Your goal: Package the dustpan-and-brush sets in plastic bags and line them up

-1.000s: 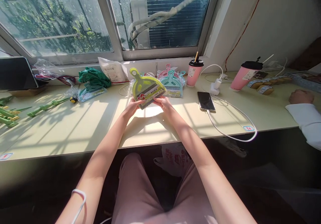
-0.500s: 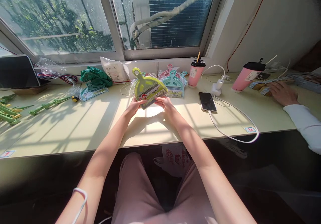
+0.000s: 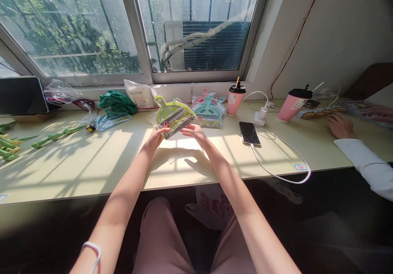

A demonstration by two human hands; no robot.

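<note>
A yellow-green mini dustpan and brush set (image 3: 170, 112) with a paper label is held above the pale desk (image 3: 92, 163), tilted flatter than upright. My left hand (image 3: 155, 138) grips its lower left edge. My right hand (image 3: 193, 131) touches its lower right edge at the brush end. Behind it lie a teal set (image 3: 210, 111) and a pink set (image 3: 201, 97) in clear wrapping.
A phone (image 3: 249, 133) on a white cable lies right of my hands. Two pink cups (image 3: 233, 98) (image 3: 290, 105) stand near the wall. Another person's hand (image 3: 339, 126) rests at far right. Green plastic parts (image 3: 18, 141), a teal packaged set (image 3: 112, 118) and a tablet (image 3: 21, 96) sit left.
The dustpan set has tipped from nearly upright to flatter and shifted slightly left. The other person's hand has moved forward onto items at the right. The view has tilted a little.
</note>
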